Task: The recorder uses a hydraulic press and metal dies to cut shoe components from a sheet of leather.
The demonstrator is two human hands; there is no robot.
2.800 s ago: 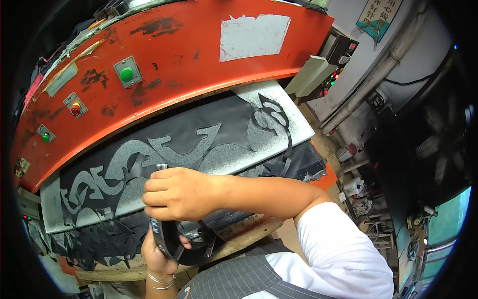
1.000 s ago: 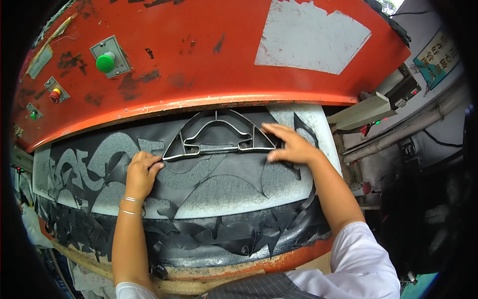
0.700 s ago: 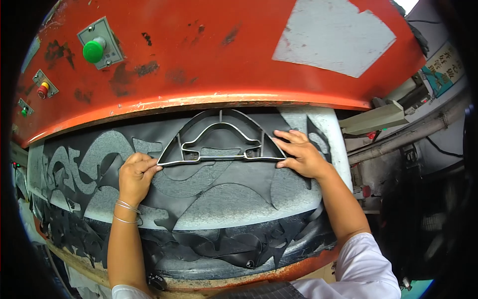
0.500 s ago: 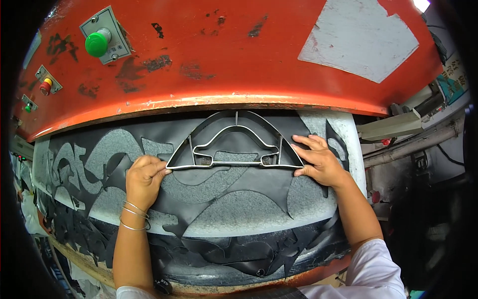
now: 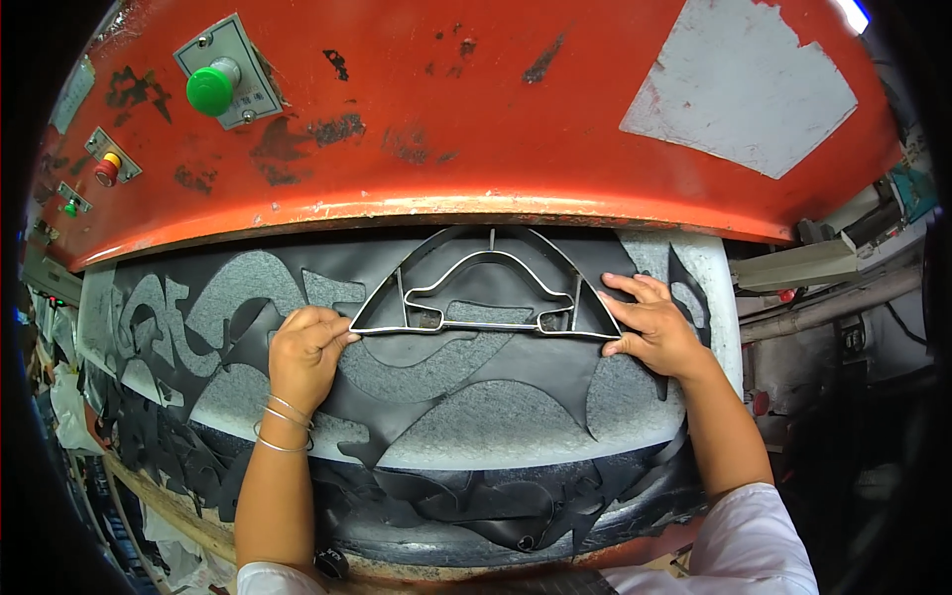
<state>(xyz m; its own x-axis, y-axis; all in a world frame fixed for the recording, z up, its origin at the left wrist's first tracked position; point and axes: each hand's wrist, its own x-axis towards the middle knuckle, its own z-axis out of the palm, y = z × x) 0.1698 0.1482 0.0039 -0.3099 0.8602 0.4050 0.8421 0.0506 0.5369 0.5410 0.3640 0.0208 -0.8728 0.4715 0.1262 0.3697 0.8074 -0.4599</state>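
A bow-shaped steel cutting die [image 5: 501, 325] lies on a black sheet [image 5: 397, 416] full of cut-out openings. Its curved far side reaches close to the front edge of the orange press head. My left hand [image 5: 307, 362] pinches the die's left corner between thumb and fingers. At the opposite corner, my right hand [image 5: 659, 327] has its thumb on the near side and its fingers along the sloping outer wall. Inside the outer frame runs a smaller curved blade outline. Through the sheet's openings shows a speckled grey-white cutting board [image 5: 496, 426].
An orange press head [image 5: 446, 139] spans the far side, carrying a green push button [image 5: 210, 89] and a red button [image 5: 107, 169] at the left. Black offcuts [image 5: 466, 496] hang along the near edge. A grey metal bracket [image 5: 793, 268] juts in at the right.
The whole view has shifted slightly, so everything sits a little farther right in it. Both hands keep their hold on the die, with no clear movement over the sheet.
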